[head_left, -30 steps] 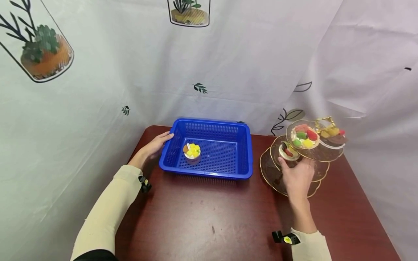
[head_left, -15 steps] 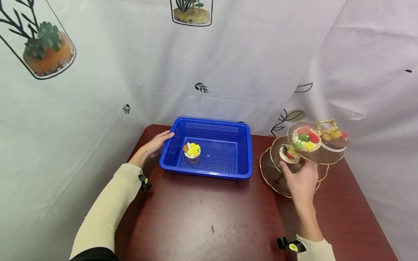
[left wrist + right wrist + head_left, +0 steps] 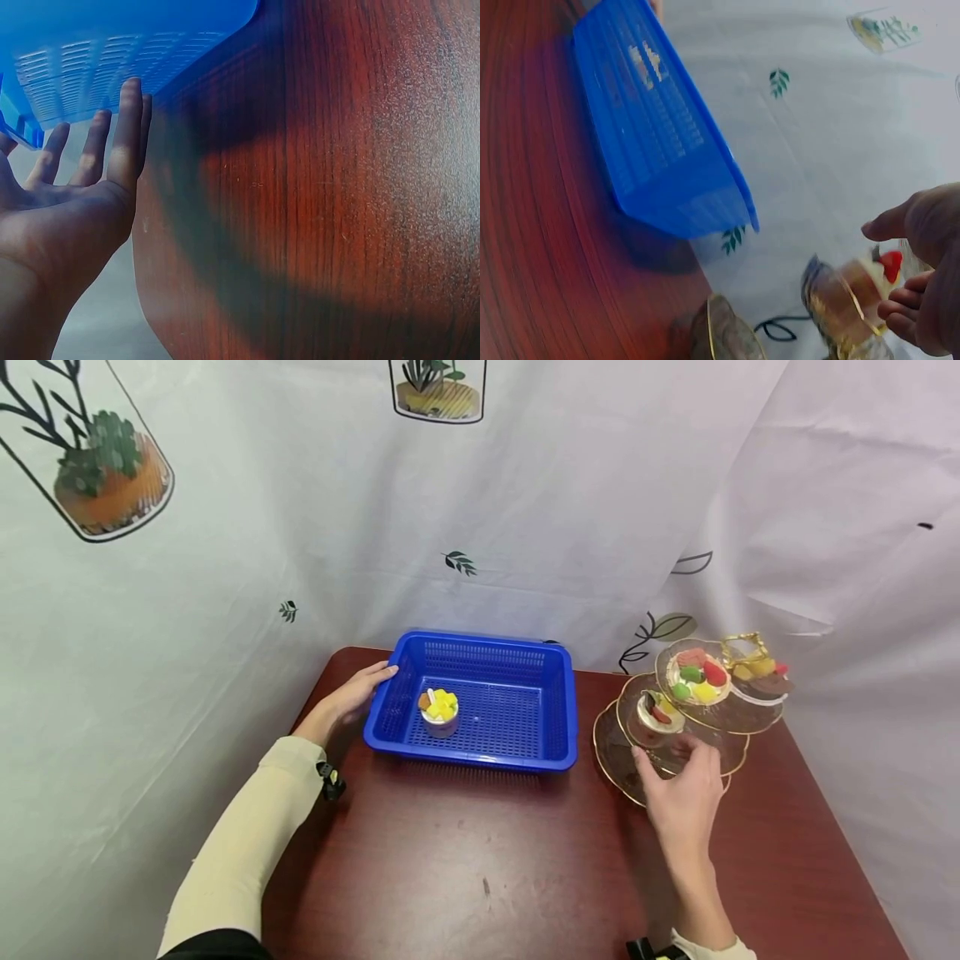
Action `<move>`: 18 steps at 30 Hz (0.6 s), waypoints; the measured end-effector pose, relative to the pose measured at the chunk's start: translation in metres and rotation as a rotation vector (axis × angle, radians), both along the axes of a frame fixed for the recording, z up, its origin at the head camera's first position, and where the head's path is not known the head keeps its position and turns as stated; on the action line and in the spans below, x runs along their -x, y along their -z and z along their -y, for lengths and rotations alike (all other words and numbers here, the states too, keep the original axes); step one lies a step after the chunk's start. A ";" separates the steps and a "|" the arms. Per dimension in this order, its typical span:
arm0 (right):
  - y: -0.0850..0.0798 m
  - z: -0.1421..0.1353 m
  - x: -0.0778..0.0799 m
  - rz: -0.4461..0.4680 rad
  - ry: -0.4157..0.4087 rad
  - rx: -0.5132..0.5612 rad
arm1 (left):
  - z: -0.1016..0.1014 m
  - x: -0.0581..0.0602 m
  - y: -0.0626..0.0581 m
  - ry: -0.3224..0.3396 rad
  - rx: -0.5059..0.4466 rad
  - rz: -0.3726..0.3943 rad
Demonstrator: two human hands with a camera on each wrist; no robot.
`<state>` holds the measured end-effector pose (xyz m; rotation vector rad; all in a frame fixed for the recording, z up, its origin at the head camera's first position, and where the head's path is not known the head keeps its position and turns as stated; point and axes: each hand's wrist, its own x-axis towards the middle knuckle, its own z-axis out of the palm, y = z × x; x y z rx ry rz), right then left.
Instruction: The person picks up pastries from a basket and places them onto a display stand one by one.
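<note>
At the basket's left rim my left hand (image 3: pixel 352 695) touches the blue plastic basket (image 3: pixel 487 761); its fingers (image 3: pixel 126 135) are extended against the outer wall in the left wrist view. A small dessert cup with yellow cubes (image 3: pixel 441 710) stands inside, toward the left. To the right is a three-tier clear, gold-edged cake stand (image 3: pixel 606 760). My right hand (image 3: pixel 686 793) is at its middle tier, thumb and fingers spread apart, just in front of a dessert cup with cream and red fruit (image 3: pixel 660 718). The right wrist view shows that hand (image 3: pixel 930 255) loosely bent, holding nothing.
The stand's top tier bears a fruit tart (image 3: pixel 697 677) and a chocolate-coloured dessert (image 3: pixel 765 685) beside the gold handle (image 3: pixel 746 647). This tier overhangs the right hand's fingers. Everything stands on a reddish-brown table (image 3: pixel 450 860) against a white patterned cloth (image 3: pixel 525 527).
My right hand has drawn back a little toward me from the red-fruit cup, which stays on the middle tier. The left hand keeps its place at the basket.
</note>
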<state>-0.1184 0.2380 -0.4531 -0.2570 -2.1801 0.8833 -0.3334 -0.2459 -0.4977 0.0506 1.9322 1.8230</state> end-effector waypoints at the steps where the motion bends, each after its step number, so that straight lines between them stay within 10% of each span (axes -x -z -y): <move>1: -0.001 0.004 -0.001 -0.009 -0.012 0.002 | 0.000 0.000 0.000 -0.001 0.000 0.000; 18: -0.002 0.084 0.047 0.045 -0.418 -0.114 | -0.002 0.001 -0.002 -0.002 -0.003 0.013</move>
